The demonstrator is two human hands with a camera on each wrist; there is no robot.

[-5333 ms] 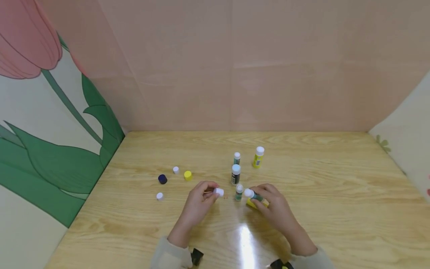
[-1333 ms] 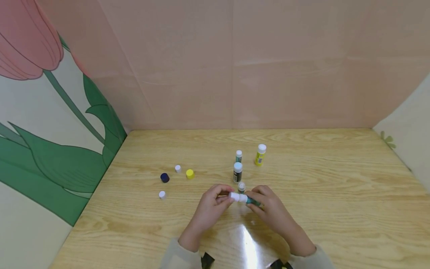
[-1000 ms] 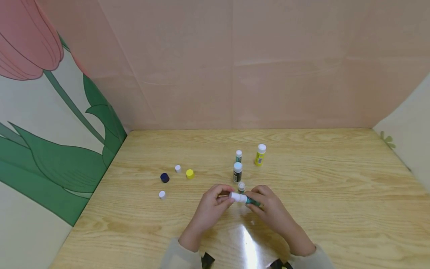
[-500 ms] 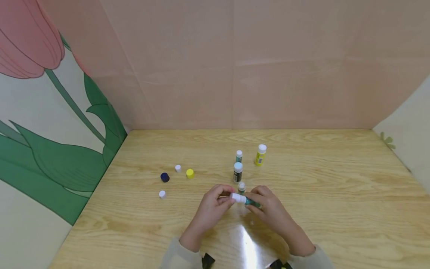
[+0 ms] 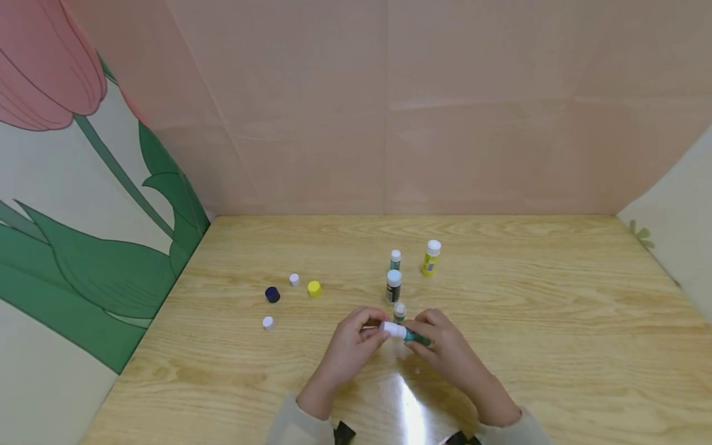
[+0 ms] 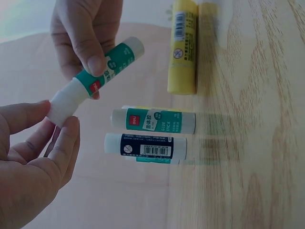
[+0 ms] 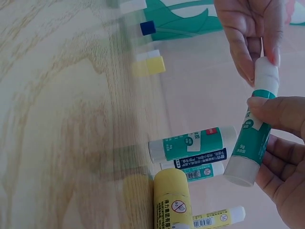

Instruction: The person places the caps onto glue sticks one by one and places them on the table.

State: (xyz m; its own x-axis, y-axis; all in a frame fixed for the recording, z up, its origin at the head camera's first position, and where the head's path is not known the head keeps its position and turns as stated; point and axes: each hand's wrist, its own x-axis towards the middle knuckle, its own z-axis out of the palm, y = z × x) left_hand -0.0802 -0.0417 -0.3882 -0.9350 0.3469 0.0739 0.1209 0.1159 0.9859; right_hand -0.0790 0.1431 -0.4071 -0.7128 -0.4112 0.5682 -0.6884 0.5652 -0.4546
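My left hand [image 5: 351, 346] pinches a white cap [image 6: 62, 107] between thumb and fingertips. The cap sits in line against the white top of a green glue stick [image 7: 255, 126], which my right hand [image 5: 449, 347] grips round its label. Held tilted above the table, the stick points its cap end to the left. Just behind the hands stands another green glue stick [image 6: 155, 120], with a navy glue stick [image 5: 394, 287] and a further green glue stick [image 5: 395, 259] beyond it. A yellow glue stick [image 6: 183, 50] lies near the right hand, hidden under it in the head view.
A white-topped yellow glue stick [image 5: 431, 259] stands at the back right. Loose caps lie to the left: a navy cap [image 5: 272, 295], a yellow cap [image 5: 314, 288], a white cap [image 5: 295, 280] and a nearer white cap [image 5: 268, 323]. A pink wall [image 5: 384, 111] closes off the wooden table [image 5: 556, 309] behind.
About five seconds ago the white cap and green glue stick were held apart. Both hands have since brought them together end to end; in the last second they shift only slightly.
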